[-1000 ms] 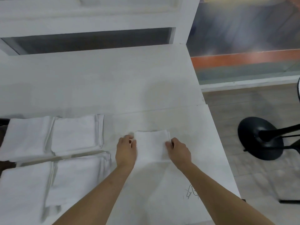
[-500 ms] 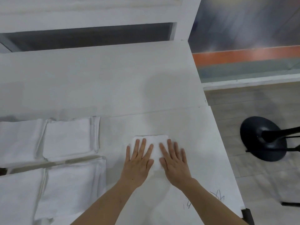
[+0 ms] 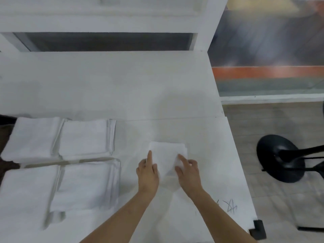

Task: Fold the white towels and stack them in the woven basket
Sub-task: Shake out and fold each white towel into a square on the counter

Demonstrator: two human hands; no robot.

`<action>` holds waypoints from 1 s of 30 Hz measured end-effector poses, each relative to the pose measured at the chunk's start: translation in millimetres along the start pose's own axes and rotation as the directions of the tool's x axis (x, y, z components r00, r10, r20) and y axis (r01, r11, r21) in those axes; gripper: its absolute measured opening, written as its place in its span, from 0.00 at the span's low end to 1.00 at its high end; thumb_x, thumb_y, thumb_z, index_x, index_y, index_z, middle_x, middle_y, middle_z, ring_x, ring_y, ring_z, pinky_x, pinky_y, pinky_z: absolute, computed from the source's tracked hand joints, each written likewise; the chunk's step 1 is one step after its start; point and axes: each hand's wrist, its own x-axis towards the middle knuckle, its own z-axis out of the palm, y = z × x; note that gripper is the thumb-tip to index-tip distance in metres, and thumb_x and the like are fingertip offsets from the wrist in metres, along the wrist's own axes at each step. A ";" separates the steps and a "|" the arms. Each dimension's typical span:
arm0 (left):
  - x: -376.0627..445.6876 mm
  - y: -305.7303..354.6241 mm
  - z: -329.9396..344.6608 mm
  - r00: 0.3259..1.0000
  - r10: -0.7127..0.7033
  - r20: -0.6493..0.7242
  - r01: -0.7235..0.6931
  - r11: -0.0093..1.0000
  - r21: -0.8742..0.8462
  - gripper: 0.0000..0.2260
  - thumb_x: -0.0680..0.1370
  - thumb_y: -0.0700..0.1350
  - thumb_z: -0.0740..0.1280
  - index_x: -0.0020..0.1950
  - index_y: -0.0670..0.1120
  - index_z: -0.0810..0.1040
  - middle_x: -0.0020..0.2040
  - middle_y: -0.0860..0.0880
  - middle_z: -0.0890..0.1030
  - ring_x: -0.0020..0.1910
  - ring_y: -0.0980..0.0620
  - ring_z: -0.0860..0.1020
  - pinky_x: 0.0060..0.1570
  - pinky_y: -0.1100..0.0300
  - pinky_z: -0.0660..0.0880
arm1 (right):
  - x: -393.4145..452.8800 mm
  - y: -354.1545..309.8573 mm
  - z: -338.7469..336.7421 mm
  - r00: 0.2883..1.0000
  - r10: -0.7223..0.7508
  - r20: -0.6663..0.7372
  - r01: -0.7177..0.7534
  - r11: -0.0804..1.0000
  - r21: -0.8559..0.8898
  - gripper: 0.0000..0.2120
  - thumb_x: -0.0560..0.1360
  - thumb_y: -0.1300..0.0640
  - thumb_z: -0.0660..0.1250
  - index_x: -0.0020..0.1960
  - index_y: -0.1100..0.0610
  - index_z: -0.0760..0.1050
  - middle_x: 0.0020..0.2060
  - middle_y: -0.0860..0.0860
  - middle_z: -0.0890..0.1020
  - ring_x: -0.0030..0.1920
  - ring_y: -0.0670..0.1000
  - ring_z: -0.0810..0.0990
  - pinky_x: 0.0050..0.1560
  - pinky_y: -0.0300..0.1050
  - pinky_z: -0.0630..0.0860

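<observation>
- Head view: a small folded white towel (image 3: 166, 155) lies on the white table (image 3: 157, 95), right in front of the person and a little towards the table's right edge.
- The left hand (image 3: 147, 173) sits at the towel's near left corner, forefinger straight along the left edge, the other fingers loosely curled; I cannot tell whether it pinches the cloth.
- The right hand (image 3: 188, 171) rests on the near right corner, fingers bent onto the cloth, seemingly gathering it.
- The towel reaches away from both hands, and both are about equally near it.
- Four stacks of folded towels (image 3: 84, 139) lie well apart to the left, so carrying it there would favour the left hand.
- No woven basket shows here.
</observation>
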 end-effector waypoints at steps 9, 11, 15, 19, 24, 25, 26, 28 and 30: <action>-43.8 0.7 -73.0 0.989 -0.086 0.117 0.109 0.972 -0.207 0.19 0.82 0.42 0.58 0.70 0.60 0.72 0.50 0.48 0.80 0.53 0.44 0.78 0.54 0.48 0.78 | -72.0 -32.3 7.4 0.996 0.081 -0.033 -0.065 0.941 0.332 0.21 0.77 0.62 0.65 0.65 0.42 0.77 0.55 0.53 0.78 0.50 0.50 0.80 0.46 0.41 0.77; -52.7 -3.9 -97.8 0.997 -0.010 0.083 0.034 0.953 -0.301 0.19 0.82 0.40 0.60 0.69 0.58 0.74 0.59 0.47 0.81 0.54 0.47 0.79 0.54 0.54 0.77 | -89.3 -44.0 10.2 0.998 0.035 -0.050 -0.014 0.928 0.373 0.21 0.77 0.59 0.66 0.65 0.38 0.76 0.58 0.51 0.77 0.55 0.50 0.79 0.55 0.48 0.79; -68.4 -18.7 -154.2 0.999 0.025 0.021 -0.015 0.920 -0.392 0.18 0.82 0.39 0.62 0.68 0.57 0.76 0.64 0.51 0.79 0.58 0.55 0.76 0.56 0.64 0.70 | -116.5 -78.0 18.8 0.995 -0.064 -0.081 0.093 0.897 0.433 0.21 0.79 0.60 0.67 0.67 0.39 0.76 0.60 0.47 0.78 0.57 0.47 0.78 0.54 0.43 0.76; -92.5 -40.3 -202.4 0.998 -0.005 -0.065 -0.028 0.864 -0.503 0.17 0.82 0.40 0.63 0.68 0.56 0.77 0.60 0.54 0.78 0.57 0.55 0.75 0.54 0.68 0.68 | -134.0 -117.8 30.4 0.980 -0.170 -0.106 0.200 0.874 0.443 0.22 0.79 0.61 0.68 0.68 0.41 0.77 0.61 0.46 0.77 0.58 0.46 0.77 0.57 0.42 0.74; -118.4 -81.3 -242.7 0.978 -0.065 -0.199 -0.075 0.776 -0.626 0.17 0.81 0.39 0.65 0.65 0.57 0.79 0.63 0.57 0.79 0.59 0.54 0.76 0.56 0.64 0.72 | -159.7 -165.8 47.4 0.955 -0.291 -0.054 0.285 0.852 0.439 0.21 0.79 0.61 0.68 0.68 0.43 0.77 0.59 0.45 0.75 0.58 0.42 0.75 0.54 0.38 0.72; -123.6 -88.3 -249.4 0.976 -0.074 -0.204 -0.076 0.764 -0.641 0.17 0.81 0.39 0.65 0.66 0.57 0.78 0.64 0.58 0.79 0.61 0.54 0.76 0.58 0.63 0.73 | -164.4 -172.8 51.3 0.948 -0.314 -0.046 0.302 0.848 0.435 0.20 0.79 0.61 0.69 0.68 0.43 0.77 0.59 0.45 0.75 0.57 0.42 0.75 0.53 0.35 0.72; -127.8 -95.1 -255.0 0.975 -0.086 -0.206 -0.073 0.751 -0.657 0.17 0.81 0.39 0.64 0.66 0.57 0.78 0.64 0.59 0.78 0.62 0.55 0.76 0.61 0.62 0.73 | -167.9 -179.1 55.9 0.943 -0.331 -0.036 0.314 0.846 0.431 0.20 0.79 0.61 0.69 0.68 0.44 0.77 0.59 0.45 0.75 0.58 0.42 0.75 0.53 0.34 0.71; -135.4 -107.4 -266.4 0.969 -0.112 -0.219 -0.071 0.727 -0.683 0.17 0.82 0.39 0.64 0.68 0.55 0.78 0.65 0.59 0.77 0.63 0.58 0.75 0.62 0.66 0.72 | -173.0 -190.5 65.8 0.935 -0.354 -0.009 0.324 0.846 0.424 0.20 0.79 0.61 0.69 0.68 0.44 0.77 0.59 0.45 0.75 0.58 0.42 0.75 0.52 0.33 0.71; -140.7 -120.6 -277.4 0.959 -0.140 -0.248 -0.077 0.713 -0.697 0.16 0.83 0.38 0.64 0.68 0.53 0.78 0.65 0.58 0.78 0.63 0.59 0.74 0.61 0.71 0.71 | -176.3 -202.5 77.0 0.925 -0.379 0.024 0.335 0.843 0.421 0.20 0.79 0.60 0.69 0.68 0.44 0.77 0.59 0.45 0.75 0.58 0.43 0.75 0.51 0.34 0.71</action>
